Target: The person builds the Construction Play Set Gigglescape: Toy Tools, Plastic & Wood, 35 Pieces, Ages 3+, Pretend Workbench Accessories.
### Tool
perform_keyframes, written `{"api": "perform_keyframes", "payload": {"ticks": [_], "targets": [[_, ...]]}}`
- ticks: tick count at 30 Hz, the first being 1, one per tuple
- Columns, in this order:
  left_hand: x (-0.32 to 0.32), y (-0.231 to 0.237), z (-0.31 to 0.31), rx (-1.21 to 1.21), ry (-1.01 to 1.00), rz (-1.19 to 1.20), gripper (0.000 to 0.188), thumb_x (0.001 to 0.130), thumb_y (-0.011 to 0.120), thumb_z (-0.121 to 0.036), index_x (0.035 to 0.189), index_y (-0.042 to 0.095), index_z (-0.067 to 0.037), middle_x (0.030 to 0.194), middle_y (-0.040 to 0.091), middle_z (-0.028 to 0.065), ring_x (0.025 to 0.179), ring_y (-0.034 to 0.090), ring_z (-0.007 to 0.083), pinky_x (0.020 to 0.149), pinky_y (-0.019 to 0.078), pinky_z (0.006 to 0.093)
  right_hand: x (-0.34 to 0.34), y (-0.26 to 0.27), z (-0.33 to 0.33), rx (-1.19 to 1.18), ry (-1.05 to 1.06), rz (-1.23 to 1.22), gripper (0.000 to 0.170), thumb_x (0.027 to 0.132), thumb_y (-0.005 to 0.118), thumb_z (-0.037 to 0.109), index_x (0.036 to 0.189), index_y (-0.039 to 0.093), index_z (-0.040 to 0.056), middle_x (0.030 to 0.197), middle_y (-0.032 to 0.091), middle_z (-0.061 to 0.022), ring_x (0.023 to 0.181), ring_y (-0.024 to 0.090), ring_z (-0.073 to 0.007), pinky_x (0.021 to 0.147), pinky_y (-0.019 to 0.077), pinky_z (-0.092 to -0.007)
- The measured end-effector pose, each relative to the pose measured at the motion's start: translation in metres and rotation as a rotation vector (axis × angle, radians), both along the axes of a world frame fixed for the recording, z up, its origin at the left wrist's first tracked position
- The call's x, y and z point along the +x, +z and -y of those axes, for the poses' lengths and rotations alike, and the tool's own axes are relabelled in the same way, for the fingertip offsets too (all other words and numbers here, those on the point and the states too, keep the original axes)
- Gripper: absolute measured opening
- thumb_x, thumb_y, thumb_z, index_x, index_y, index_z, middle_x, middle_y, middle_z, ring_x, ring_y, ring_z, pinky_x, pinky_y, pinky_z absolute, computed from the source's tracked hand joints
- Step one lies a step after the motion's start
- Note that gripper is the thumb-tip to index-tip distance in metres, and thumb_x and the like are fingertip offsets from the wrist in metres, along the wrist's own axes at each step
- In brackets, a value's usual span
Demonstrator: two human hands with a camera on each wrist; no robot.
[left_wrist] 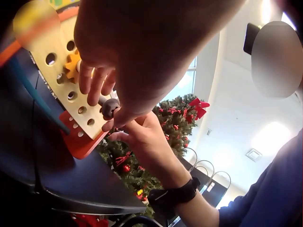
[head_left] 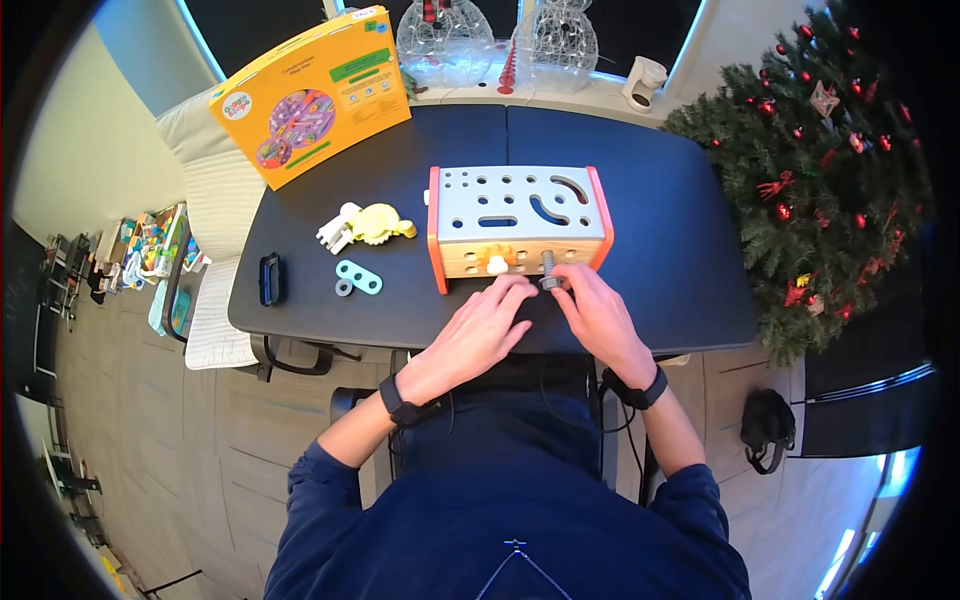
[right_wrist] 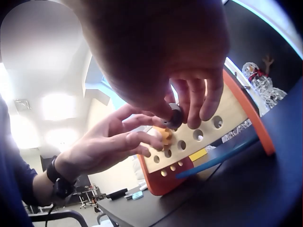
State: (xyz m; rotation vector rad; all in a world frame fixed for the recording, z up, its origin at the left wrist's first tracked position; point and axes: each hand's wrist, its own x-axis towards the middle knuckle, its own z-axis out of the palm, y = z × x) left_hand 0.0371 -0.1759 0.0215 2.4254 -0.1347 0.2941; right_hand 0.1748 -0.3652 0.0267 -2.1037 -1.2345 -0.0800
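Note:
A toy workbench (head_left: 520,215) has a grey top, red-orange ends and a wooden front panel (right_wrist: 208,139) with round holes. From that panel a grey threaded bolt (head_left: 548,262) sticks out towards me. My right hand (head_left: 595,312) pinches the bolt's hexagonal head between thumb and fingers. Just left of it, my left hand (head_left: 482,325) reaches in with its fingers loosely bent, fingertips close by the bolt head (left_wrist: 110,108). An orange gear (head_left: 496,253) with a white peg through it sits on the panel to the left of the bolt.
On the black table (head_left: 660,240) lie a teal two-hole strip (head_left: 360,277), a grey ring (head_left: 344,287), yellow and white toy pieces (head_left: 375,224) and a black case (head_left: 271,279). A yellow box (head_left: 320,95) stands at the back left. A Christmas tree (head_left: 800,170) borders the right side.

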Motion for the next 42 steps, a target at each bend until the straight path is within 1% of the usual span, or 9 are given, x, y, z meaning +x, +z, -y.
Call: {"api": "perform_keyframes", "payload": {"ticks": [4, 10, 13, 21, 24, 27, 34, 37, 42], "targets": [[-0.014, -0.012, -0.008, -0.002, -0.032, -0.113, 0.038, 0.103, 0.07, -0.015, 0.137, 0.056, -0.005, 0.147, 0.053, 0.0154, 0.115, 0.067, 0.038, 0.098, 0.0561, 0.0487, 0.004, 0.004, -0.002, -0.055, 0.007, 0.187, 0.027, 0.099, 0.073, 0.011, 0.124, 0.063, 0.005, 0.115, 0.067, -0.0125, 0.115, 0.067, -0.0325, 0.092, 0.0534, -0.0438], [-0.021, -0.016, -0.011, -0.142, -0.124, -0.265, 0.036, 0.107, 0.066, -0.016, 0.14, 0.058, -0.004, 0.154, 0.05, 0.0141, 0.12, 0.07, 0.0316, 0.102, 0.0568, 0.0463, 0.018, 0.013, -0.006, -0.077, -0.126, 0.506, 0.06, 0.09, 0.084, 0.028, 0.14, 0.059, 0.0068, 0.152, 0.05, -0.0175, 0.149, 0.043, -0.0357, 0.116, 0.0368, -0.0554], [-0.021, -0.015, -0.011, -0.155, -0.147, -0.246, 0.037, 0.107, 0.066, -0.016, 0.141, 0.058, -0.004, 0.155, 0.05, 0.014, 0.119, 0.07, 0.0304, 0.102, 0.0569, 0.0455, 0.03, 0.017, -0.011, -0.14, -0.088, 0.468, 0.069, 0.091, 0.083, 0.034, 0.147, 0.054, 0.0059, 0.16, 0.044, -0.0207, 0.155, 0.036, -0.0351, 0.123, 0.0293, -0.0585], [-0.021, -0.024, -0.015, -0.21, -0.166, -0.274, 0.029, 0.107, 0.065, -0.015, 0.133, 0.062, -0.003, 0.138, 0.063, 0.0143, 0.112, 0.071, 0.0297, 0.1, 0.0569, 0.044, 0.049, 0.026, -0.023, -0.27, 0.005, 0.461, 0.067, 0.092, 0.082, 0.037, 0.141, 0.054, 0.001, 0.162, 0.044, -0.0223, 0.156, 0.036, -0.0378, 0.126, 0.0259, -0.06], [-0.018, -0.03, -0.017, -0.223, -0.177, -0.311, 0.025, 0.108, 0.063, -0.018, 0.128, 0.062, -0.004, 0.13, 0.067, 0.0164, 0.113, 0.072, 0.0354, 0.098, 0.0574, 0.0481, 0.053, 0.029, -0.029, -0.304, 0.014, 0.458, 0.062, 0.092, 0.082, 0.037, 0.134, 0.055, 0.001, 0.16, 0.044, -0.0227, 0.156, 0.036, -0.0393, 0.127, 0.0247, -0.0608], [-0.018, -0.029, -0.016, -0.231, -0.17, -0.312, 0.024, 0.108, 0.063, -0.018, 0.127, 0.063, -0.004, 0.122, 0.071, 0.0167, 0.111, 0.072, 0.0352, 0.097, 0.0573, 0.0482, 0.053, 0.033, -0.034, -0.306, 0.013, 0.458, 0.063, 0.089, 0.085, 0.038, 0.13, 0.055, 0.001, 0.159, 0.045, -0.0228, 0.155, 0.037, -0.0405, 0.127, 0.025, -0.0613], [-0.017, -0.031, -0.023, -0.241, -0.15, -0.316, 0.026, 0.106, 0.064, -0.016, 0.128, 0.065, -0.002, 0.12, 0.071, 0.017, 0.112, 0.072, 0.0329, 0.097, 0.0565, 0.0456, 0.055, 0.034, -0.047, -0.298, 0.017, 0.602, 0.076, 0.073, 0.094, 0.047, 0.123, 0.062, -0.0021, 0.152, 0.052, -0.0212, 0.151, 0.045, -0.0377, 0.131, 0.023, -0.0622], [-0.016, -0.026, -0.026, -0.235, -0.137, -0.318, 0.026, 0.106, 0.064, -0.016, 0.128, 0.065, -0.002, 0.121, 0.071, 0.0167, 0.113, 0.071, 0.0333, 0.098, 0.0562, 0.0456, 0.057, 0.031, -0.048, -0.266, 0.032, 0.568, 0.074, 0.071, 0.095, 0.047, 0.117, 0.065, -0.0036, 0.147, 0.056, -0.019, 0.149, 0.047, -0.0369, 0.133, 0.0199, -0.061], [-0.022, -0.033, -0.032, -0.169, -0.13, -0.256, 0.024, 0.107, 0.063, -0.02, 0.125, 0.064, -0.003, 0.123, 0.069, 0.0172, 0.122, 0.066, 0.0358, 0.105, 0.0528, 0.0473, 0.053, 0.029, -0.045, -0.178, 0.007, 0.502, 0.07, 0.069, 0.096, 0.046, 0.111, 0.069, -0.0032, 0.143, 0.059, -0.0171, 0.149, 0.047, -0.0364, 0.13, 0.0247, -0.0577]]}}
